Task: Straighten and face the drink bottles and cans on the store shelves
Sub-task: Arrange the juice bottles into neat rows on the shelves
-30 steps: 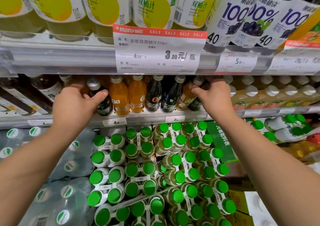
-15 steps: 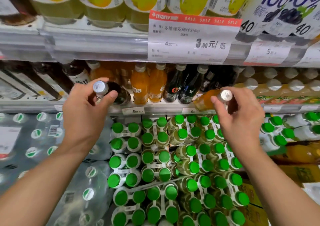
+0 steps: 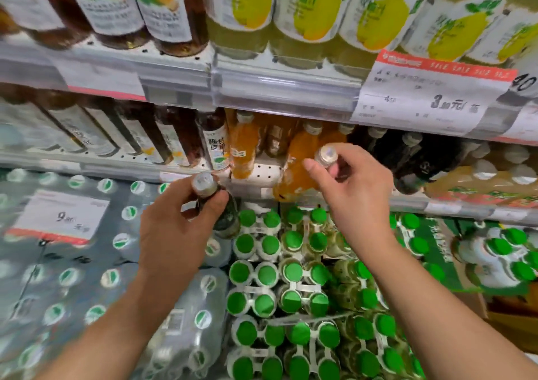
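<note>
- left hand (image 3: 177, 228) grips dark bottle (image 3: 224, 213) by its neck, off the middle shelf (image 3: 262, 173)
- right hand (image 3: 355, 193) pinches orange bottle (image 3: 294, 173) at its silver cap, tilted

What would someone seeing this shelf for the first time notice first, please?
Two hands at the centre: the left hand grips a dark bottle by its neck, the right hand grips an orange bottle tipped off the middle shelf. Below them lie green-capped bottle packs; a red-topped sale tag hangs upper right.
</note>
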### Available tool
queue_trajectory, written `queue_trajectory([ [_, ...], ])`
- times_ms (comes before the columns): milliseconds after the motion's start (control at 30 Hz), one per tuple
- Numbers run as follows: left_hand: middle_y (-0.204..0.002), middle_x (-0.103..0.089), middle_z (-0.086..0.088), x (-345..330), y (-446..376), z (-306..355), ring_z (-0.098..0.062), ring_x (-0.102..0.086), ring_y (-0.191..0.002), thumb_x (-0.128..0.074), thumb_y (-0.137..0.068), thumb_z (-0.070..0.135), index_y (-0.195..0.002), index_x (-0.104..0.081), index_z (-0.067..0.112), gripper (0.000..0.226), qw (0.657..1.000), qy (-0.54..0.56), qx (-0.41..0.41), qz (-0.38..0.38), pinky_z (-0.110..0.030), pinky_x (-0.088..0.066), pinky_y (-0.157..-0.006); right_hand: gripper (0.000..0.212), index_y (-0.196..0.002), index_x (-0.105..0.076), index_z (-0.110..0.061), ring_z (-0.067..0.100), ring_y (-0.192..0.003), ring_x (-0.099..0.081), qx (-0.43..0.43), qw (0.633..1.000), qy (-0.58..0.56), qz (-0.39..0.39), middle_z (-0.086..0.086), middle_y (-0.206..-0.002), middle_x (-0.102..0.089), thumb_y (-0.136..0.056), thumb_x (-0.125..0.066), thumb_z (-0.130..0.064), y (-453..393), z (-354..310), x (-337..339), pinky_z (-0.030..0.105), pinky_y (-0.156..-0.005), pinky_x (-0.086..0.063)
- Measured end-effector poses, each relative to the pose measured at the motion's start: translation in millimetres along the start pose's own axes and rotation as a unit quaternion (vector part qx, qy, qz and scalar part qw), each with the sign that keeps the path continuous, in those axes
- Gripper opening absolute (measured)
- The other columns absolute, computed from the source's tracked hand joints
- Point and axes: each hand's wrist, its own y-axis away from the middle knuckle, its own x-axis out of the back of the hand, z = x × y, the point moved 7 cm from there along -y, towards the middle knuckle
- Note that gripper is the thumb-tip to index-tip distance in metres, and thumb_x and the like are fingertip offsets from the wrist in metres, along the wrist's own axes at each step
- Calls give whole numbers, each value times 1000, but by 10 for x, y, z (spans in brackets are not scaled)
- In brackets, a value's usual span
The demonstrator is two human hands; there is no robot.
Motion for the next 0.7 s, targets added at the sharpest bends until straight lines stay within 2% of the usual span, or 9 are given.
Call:
queue_trajectory([
  [67, -94, -76, 14, 101, 2, -74, -4, -72, -90, -70, -81, 51, -107, -75, 32, 32, 1000, -5, 13, 0, -17, -54, -79, 13, -90, -67, -32, 9, -71, -55, -8, 1000, 9, 4, -8, -74, -58, -89, -76, -41, -58, -60, -146, 11, -67, -37],
  [200, -93, -76, 15, 216, 56, -176, -8, -73, -91, -77, -82, 53, -107, -74, 35, 31, 999, 9, 34, -11, -32, -57, -83, 16, -87, -68, -26, 9, -71, -53, -2, 1000, 17, 23, -5, -74, -59, -89, -76, -40, -111, -139, -348, 13, -67, -37],
  [267, -93, -76, 17, 248, 77, -183, -5, -73, -90, -76, -81, 55, -107, -74, 38, 31, 999, 11, 39, -18, -31, -56, -83, 18, -86, -69, -21, 12, -72, -54, -4, 999, 25, 34, -3, -74, -61, -89, -76, -38, -134, -160, -426, 16, -68, -40],
  [400, -92, -76, 17, 287, 101, -167, -1, -72, -89, -68, -75, 54, -107, -74, 37, 37, 999, 22, 43, -21, -24, -52, -79, 32, -72, -57, -22, 19, -75, -60, -36, 997, 63, 17, -1, -75, -64, -89, -75, -43, -219, -88, -596, 33, -70, -47],
  [467, -92, -76, 18, 292, 95, -167, 0, -71, -88, -67, -74, 56, -107, -74, 36, 39, 999, 23, 43, -23, -19, -51, -77, 39, -69, -53, -20, 20, -71, -60, -45, 994, 104, 2, -3, -70, -61, -89, -73, -48, -280, -66, -669, 33, -65, -39],
  [533, -92, -75, 20, 288, 77, -164, 0, -71, -88, -66, -74, 56, -106, -74, 36, 38, 999, 21, 39, -23, -15, -52, -74, 44, -75, -59, -15, 26, -72, -62, -52, 985, 167, -10, 0, -70, -63, -90, -68, -55, -361, -86, -712, 31, -64, -31],
  [600, -90, -75, 20, 269, 59, -146, 0, -72, -88, -67, -75, 56, -103, -73, 39, 34, 999, 15, 33, -24, -14, -52, -73, 52, -77, -59, -12, 34, -82, -65, -60, 970, 233, -34, 6, -75, -65, -93, -61, -61, -456, -140, -738, 32, -67, -32],
  [700, -87, -73, 23, 206, 42, -96, 1, -71, -85, -67, -75, 59, -98, -71, 43, 29, 999, 3, 28, -27, -12, -50, -74, 58, -66, -44, -17, 33, -94, -64, -86, 947, 296, -90, 2, -71, -50, -98, -50, -66, -600, -169, -792, 32, -70, -34],
])
